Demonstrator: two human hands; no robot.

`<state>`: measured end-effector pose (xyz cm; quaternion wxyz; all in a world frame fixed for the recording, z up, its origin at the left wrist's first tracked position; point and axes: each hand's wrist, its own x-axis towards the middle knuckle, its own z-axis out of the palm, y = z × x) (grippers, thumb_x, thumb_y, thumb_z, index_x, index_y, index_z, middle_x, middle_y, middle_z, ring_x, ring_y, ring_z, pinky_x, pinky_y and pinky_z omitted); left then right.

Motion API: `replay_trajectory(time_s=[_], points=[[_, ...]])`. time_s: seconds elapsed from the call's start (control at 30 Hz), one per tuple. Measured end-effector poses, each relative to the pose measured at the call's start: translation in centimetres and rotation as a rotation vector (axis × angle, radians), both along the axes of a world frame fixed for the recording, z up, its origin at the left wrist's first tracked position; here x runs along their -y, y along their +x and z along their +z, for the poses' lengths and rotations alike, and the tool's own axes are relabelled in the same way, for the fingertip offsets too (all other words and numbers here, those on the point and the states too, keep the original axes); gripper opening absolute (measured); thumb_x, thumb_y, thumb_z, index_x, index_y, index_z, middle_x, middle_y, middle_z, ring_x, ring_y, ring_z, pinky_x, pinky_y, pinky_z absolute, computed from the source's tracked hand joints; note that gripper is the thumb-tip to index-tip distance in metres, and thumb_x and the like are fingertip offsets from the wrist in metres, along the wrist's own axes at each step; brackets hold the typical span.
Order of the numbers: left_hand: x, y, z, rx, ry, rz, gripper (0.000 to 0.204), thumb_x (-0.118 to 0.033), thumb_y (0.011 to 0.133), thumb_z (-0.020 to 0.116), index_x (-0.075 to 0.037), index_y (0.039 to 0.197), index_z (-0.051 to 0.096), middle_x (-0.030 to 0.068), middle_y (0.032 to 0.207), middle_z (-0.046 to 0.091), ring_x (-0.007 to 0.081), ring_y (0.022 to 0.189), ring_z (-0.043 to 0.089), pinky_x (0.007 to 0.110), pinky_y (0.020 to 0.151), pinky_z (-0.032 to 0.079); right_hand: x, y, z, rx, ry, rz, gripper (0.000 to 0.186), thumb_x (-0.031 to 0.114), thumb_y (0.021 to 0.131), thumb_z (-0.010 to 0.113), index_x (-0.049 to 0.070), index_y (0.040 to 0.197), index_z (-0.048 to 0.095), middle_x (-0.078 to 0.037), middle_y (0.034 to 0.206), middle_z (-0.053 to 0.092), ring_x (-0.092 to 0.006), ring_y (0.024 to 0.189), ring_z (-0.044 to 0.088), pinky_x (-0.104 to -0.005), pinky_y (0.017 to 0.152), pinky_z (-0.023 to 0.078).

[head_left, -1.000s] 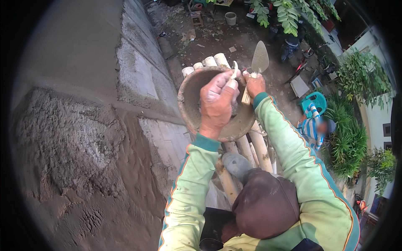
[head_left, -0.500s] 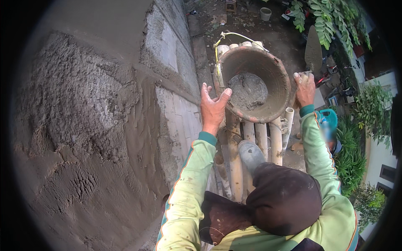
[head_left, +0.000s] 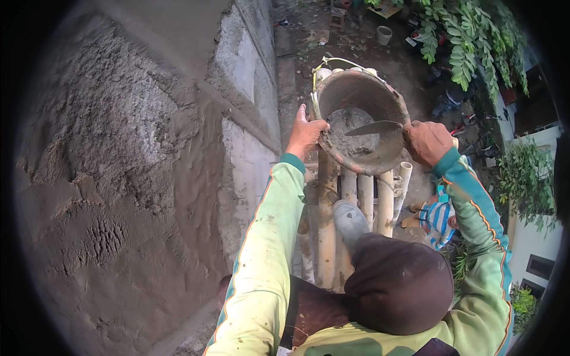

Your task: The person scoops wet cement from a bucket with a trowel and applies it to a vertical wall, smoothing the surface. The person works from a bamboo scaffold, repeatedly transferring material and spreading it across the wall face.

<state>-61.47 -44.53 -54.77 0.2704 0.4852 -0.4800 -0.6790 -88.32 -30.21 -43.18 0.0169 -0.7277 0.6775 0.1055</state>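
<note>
A mortar-caked bucket point(head_left: 389, 102) stands tilted on bamboo poles in front of me, with wet grey mortar point(head_left: 350, 121) in its bottom. My left hand point(head_left: 306, 134) grips the left side of its rim, thumb over the edge. In my right hand point(head_left: 428, 142), closed at the bucket's right rim, is a pointed trowel point(head_left: 380, 127); its handle is hidden by the fingers. The trowel's blade points left, inside the bucket over the mortar. A yellowish cord handle point(head_left: 341, 60) loops over the far rim.
Bamboo poles point(head_left: 326, 237) form a platform under my boot point(head_left: 349, 218). On the left rises a wall of wet, rough mortar point(head_left: 113, 178). Below right is a person in a striped shirt point(head_left: 439, 218). Leafy branches point(head_left: 463, 47) hang at the far right; a pale pail point(head_left: 384, 34) stands on the ground.
My left hand has closed on the bucket's rim. My right hand has turned the trowel from pointing up outside the bucket to lying leftward inside it. The person below shows more.
</note>
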Motion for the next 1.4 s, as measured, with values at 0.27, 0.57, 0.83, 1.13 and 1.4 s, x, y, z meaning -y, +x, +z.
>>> replay_trajectory(time_s=[0.27,0.57,0.83,1.13,1.4], points=[[-5.3,-2.9,1.9,-0.206,-0.053,-0.142,0.071,0.003,0.072,0.065,-0.002,0.14,0.044,0.0068,0.112,0.062,0.0176,0.099,0.061,0.033,0.085,0.052,4.0,-2.0,-7.9,-0.039,0.091,-0.224,0.014,0.013,0.088,0.058,0.0,0.091,0.065,-0.022,0.088,0.072,-0.0355,0.078,0.073,-0.0448,0.067,0.058],[-11.3,-2.3,-2.6,-0.047,-0.216,0.068,0.1,0.003,0.062,0.066,-0.004,0.154,0.026,0.0138,0.145,0.044,0.023,0.129,0.045,0.03,0.104,0.041,-5.3,-0.2,-4.9,-0.033,0.05,-0.148,0.014,0.013,0.093,0.053,0.001,0.099,0.058,-0.02,0.089,0.068,-0.0387,0.08,0.07,-0.0477,0.069,0.057],[-16.6,-2.4,-2.7,-0.108,-0.161,-0.053,0.119,0.0,0.067,0.065,-0.01,0.161,-0.007,0.0208,0.166,0.014,0.0292,0.154,0.015,0.031,0.121,0.019,-5.9,-7.7,-14.4,0.124,0.16,-0.132,0.02,0.016,0.092,0.059,0.0,0.087,0.069,-0.024,0.086,0.07,-0.0417,0.086,0.069,-0.0473,0.078,0.056],[-14.3,-0.7,-2.1,-0.176,-0.073,0.139,0.105,0.003,0.07,0.06,-0.004,0.158,0.003,0.0189,0.152,0.033,0.026,0.134,0.041,0.032,0.108,0.039,-3.7,6.4,-9.8,1.261,0.595,-0.561,0.036,0.032,0.098,0.061,-0.003,0.093,0.061,-0.008,0.062,0.058,-0.0197,0.047,0.058,-0.0327,0.049,0.05],[-14.4,7.3,3.8,-0.257,0.318,0.557,0.053,0.007,0.076,0.061,0.005,0.127,0.05,0.012,0.106,0.062,0.0252,0.097,0.065,0.04,0.087,0.056,-1.1,9.6,-0.5,1.373,0.657,-0.629,0.025,0.026,0.097,0.064,0.002,0.09,0.06,-0.002,0.058,0.053,-0.0115,0.044,0.052,-0.0281,0.042,0.042]])
